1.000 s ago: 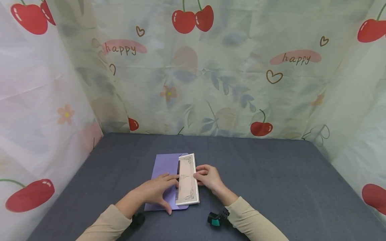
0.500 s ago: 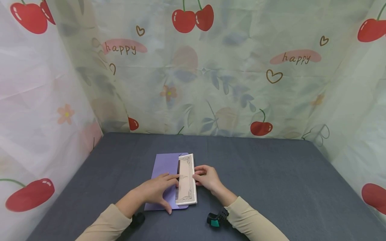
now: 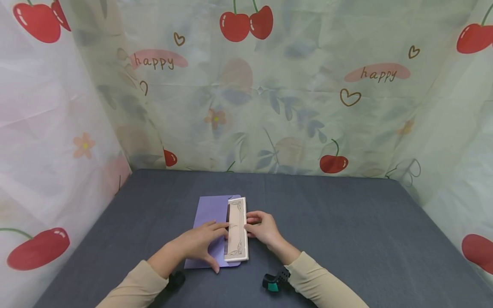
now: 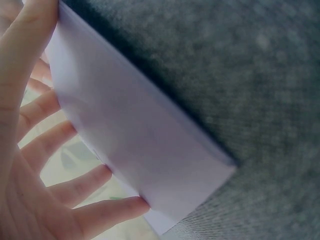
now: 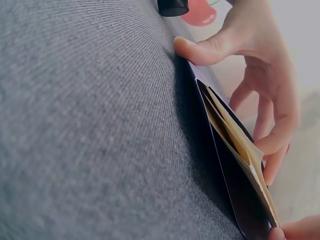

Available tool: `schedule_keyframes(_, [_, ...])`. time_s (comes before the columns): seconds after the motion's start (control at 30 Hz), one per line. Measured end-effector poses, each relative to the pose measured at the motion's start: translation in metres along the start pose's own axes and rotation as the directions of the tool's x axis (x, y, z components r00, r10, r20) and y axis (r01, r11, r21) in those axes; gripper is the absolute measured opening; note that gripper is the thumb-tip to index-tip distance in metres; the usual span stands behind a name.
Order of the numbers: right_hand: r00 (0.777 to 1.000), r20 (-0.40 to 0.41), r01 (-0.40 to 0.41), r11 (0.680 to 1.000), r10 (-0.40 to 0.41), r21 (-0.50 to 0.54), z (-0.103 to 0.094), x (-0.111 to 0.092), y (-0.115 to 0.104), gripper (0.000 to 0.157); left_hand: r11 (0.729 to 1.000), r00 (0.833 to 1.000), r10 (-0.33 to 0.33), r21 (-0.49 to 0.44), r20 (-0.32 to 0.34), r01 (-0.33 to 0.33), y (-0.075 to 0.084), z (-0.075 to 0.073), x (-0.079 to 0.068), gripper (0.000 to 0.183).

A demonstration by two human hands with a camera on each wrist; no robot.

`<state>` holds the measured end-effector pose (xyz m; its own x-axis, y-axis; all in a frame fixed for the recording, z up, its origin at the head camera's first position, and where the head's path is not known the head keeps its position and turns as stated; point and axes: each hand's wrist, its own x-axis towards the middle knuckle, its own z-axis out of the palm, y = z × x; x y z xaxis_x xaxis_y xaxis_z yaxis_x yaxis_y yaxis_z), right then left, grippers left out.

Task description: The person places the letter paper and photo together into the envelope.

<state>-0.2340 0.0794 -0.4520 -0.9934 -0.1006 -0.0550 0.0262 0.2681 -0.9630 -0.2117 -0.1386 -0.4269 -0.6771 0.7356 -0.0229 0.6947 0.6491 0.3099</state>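
A purple envelope lies flat on the dark table, its opening facing right. Partly inside it sits a cream folded card with scroll-patterned corners; its left part is hidden in the envelope. My left hand spreads over the envelope, fingertips pressing near the opening and thumb at the near edge. With the right hand I pinch the card's right edge. In the right wrist view the card's layers gape slightly between the envelope's sides, and a right fingertip touches its outer edge.
Dark grey cloth covers the table. A cherry-print curtain encloses the back and both sides. Black wrist devices sit below each cuff, the right one with a green patch.
The card has slid a little left, deeper into the envelope, with my right hand following it. My left hand and the envelope have stayed in place.
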Motion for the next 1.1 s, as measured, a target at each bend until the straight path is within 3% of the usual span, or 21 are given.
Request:
schedule_keyframes(0.37, [0.999, 0.001, 0.038, 0.998, -0.038, 0.052, 0.0049, -0.0009, -0.0004, 0.037, 1.0, 1.0, 0.0, 0.004, -0.003, 0.0, 0.0005, 0.0002, -0.0002, 0.074])
schedule_keyframes(1.1, [0.999, 0.018, 0.042, 0.999, -0.042, 0.023, 0.0093, -0.0045, -0.0025, 0.038, 1.0, 1.0, -0.004, -0.015, 0.012, 0.004, -0.0004, -0.0005, 0.0002, 0.074])
